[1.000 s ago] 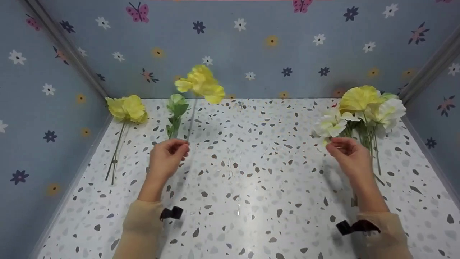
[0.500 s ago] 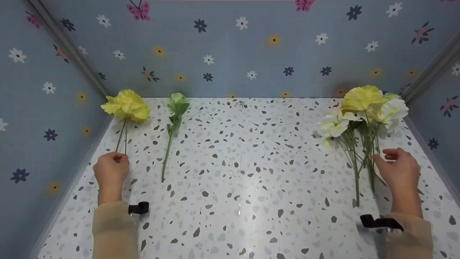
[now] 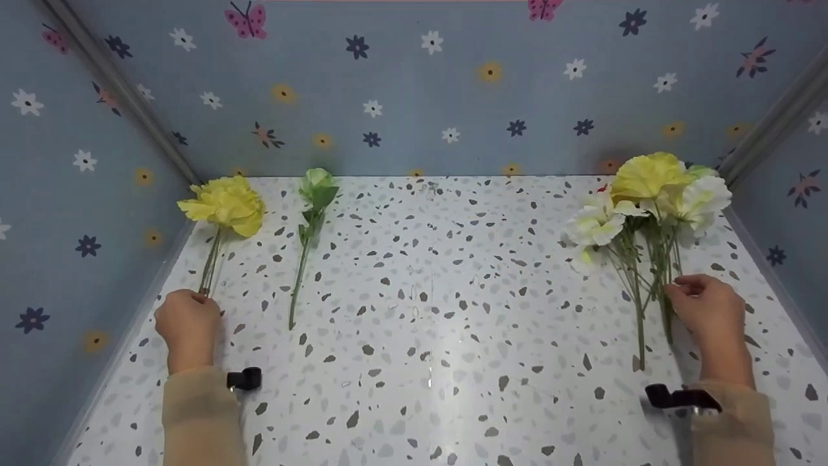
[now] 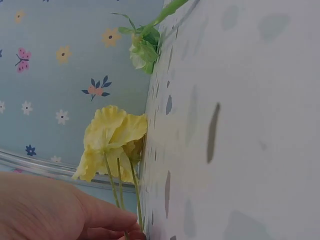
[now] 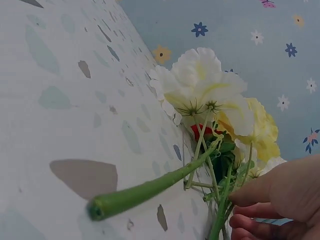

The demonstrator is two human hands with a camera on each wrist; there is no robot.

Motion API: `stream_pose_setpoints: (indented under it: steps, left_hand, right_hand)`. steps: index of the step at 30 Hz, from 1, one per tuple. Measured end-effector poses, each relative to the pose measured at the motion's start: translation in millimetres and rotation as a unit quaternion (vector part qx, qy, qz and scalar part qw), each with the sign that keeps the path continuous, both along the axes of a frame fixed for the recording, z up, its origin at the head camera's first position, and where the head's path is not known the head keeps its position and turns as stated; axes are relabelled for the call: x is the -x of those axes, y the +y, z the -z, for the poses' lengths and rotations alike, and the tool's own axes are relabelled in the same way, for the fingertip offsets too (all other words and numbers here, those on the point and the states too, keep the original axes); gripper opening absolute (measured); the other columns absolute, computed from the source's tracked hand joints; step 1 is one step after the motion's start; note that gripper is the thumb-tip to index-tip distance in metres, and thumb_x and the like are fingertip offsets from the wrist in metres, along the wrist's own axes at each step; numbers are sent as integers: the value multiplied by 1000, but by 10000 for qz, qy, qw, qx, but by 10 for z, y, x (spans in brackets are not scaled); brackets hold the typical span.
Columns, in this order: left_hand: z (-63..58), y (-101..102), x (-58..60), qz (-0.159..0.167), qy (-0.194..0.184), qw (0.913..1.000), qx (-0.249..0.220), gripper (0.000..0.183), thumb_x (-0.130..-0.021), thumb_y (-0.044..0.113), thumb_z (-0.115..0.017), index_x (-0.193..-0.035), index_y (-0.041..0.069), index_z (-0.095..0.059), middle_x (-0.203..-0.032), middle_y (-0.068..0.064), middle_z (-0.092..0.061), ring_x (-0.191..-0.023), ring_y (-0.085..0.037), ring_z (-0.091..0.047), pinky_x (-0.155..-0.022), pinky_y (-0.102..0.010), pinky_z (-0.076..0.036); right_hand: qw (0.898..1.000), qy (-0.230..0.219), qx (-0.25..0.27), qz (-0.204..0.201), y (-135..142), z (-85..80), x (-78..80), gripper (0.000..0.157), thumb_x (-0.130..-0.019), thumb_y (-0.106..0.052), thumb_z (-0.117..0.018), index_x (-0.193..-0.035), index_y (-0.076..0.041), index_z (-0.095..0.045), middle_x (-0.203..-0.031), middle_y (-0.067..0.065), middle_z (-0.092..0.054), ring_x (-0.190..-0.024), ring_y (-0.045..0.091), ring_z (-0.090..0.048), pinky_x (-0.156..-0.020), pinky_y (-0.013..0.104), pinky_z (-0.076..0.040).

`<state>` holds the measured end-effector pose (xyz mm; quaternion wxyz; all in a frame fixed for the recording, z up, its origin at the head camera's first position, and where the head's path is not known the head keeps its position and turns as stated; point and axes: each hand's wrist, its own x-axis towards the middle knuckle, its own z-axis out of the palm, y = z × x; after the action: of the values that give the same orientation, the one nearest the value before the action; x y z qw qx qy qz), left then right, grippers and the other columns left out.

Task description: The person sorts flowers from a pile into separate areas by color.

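My left hand (image 3: 189, 321) pinches the lower stems of the yellow artificial flowers (image 3: 226, 206) at the far left. Their ruffled heads lean by the wall, and the left wrist view shows thin stems (image 4: 120, 175) running down into the fingers. At the right, my right hand (image 3: 710, 305) has thumb and fingertips together at the green stems (image 5: 220, 210) of a bunch, pinching at a stem there. The bunch has a yellow flower (image 3: 650, 176), white flowers (image 3: 698, 202) and, in the right wrist view, a bit of red (image 5: 202, 131) low among the leaves.
A pale green flower bud on a leafy stem (image 3: 301, 272) lies right of the left hand. All lie on a speckled white tabletop (image 3: 453, 336), enclosed by blue patterned walls (image 3: 427, 84). One thick stem (image 5: 145, 192) points toward the right wrist camera.
My left hand has brought a yellow flower from the middle to the other one at the far left and lowered it. My right hand has moved right, to the right side of the bunch.
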<state>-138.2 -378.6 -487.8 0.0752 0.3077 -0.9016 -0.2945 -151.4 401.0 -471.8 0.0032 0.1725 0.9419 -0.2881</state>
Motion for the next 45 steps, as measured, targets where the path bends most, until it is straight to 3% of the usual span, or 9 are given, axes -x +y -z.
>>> stream_pose_setpoints:
  steps: [4, 8, 11, 16, 22, 28, 33, 38, 45]
  left_hand:
    - [3, -10, -21, -137, -33, 9999, -29, 31, -104, 4, -51, -118, -17, -71, -124, -39, -68, -118, -60, -59, -106, -69, -44]
    - [17, -7, -39, -170, 186, 9996, 119, 28, -102, 2, -51, -109, -16, -71, -119, -39, -69, -115, -61, -59, -105, -70, -44]
    - [29, -3, -57, -167, 345, 9991, 194, 26, -99, 0, -52, -103, -16, -72, -115, -39, -69, -112, -62, -60, -103, -70, -45]
    - [43, -10, -70, -202, 341, 9992, 82, 24, -98, -1, -53, -106, -15, -72, -118, -40, -69, -113, -62, -60, -103, -71, -45]
    - [37, -31, -68, -149, 348, 9992, 149, 23, -98, -3, -54, -104, -16, -72, -115, -40, -69, -110, -63, -60, -100, -71, -47]
    - [4, -24, -58, -171, 261, 9995, 88, 26, -100, 2, -53, -104, -15, -72, -117, -40, -68, -113, -62, -59, -102, -71, -45]
    - [0, -26, -44, -175, 193, 9997, 16, 27, -100, 3, -54, -107, -15, -71, -121, -41, -67, -116, -63, -58, -104, -72, -44]
    - [-18, -20, -18, -179, 76, 9998, -55, 29, -101, 6, -54, -111, -15, -70, -123, -40, -66, -120, -62, -56, -107, -70, -42]
    - [-171, 113, 43, 119, 185, 9997, -92, 31, -105, 15, -58, -113, -12, -72, -112, -34, -71, -113, -57, -59, -99, -68, -44]
  right_hand:
    - [9999, 21, -4, 111, 34, -13, -16, 55, -110, -36, -59, -144, 7, -61, -135, 31, -65, -107, 41, -65, -68, 32, -50]
    - [10000, -33, 68, 42, 65, -5, -31, 55, -111, -38, -59, -143, 7, -63, -135, 33, -66, -108, 43, -67, -68, 34, -54]
    - [9999, 35, 113, -70, 67, 11, -26, 53, -111, -37, -59, -141, 7, -65, -134, 34, -67, -111, 48, -67, -85, 53, -55]
    - [9996, 192, 53, -205, 53, 37, -4, 48, -112, -32, -59, -137, 8, -68, -130, 35, -69, -111, 52, -66, -101, 73, -42]
    - [9997, 172, 47, -168, 49, 24, 14, 46, -112, -32, -60, -137, 6, -69, -127, 31, -71, -103, 42, -69, -81, 49, -53]
    - [9997, 13, 239, 16, 42, -6, 26, 47, -112, -34, -61, -139, 3, -68, -128, 26, -70, -96, 26, -66, -67, 28, -52]
    - [9990, -105, 422, 136, 40, -22, 23, 47, -113, -34, -60, -142, 2, -67, -126, 22, -69, -92, 19, -65, -64, 26, -54]
    - [9950, -35, 968, 254, 46, -59, 0, 47, -112, -32, -63, -144, 3, -65, -110, 4, -70, -80, 8, -66, -62, 26, -57]
    - [9818, 350, 1771, 590, -4, -214, -28, 40, -110, -36, -66, -139, -7, -68, -97, -16, -68, -85, 2, -68, -71, 22, -58]
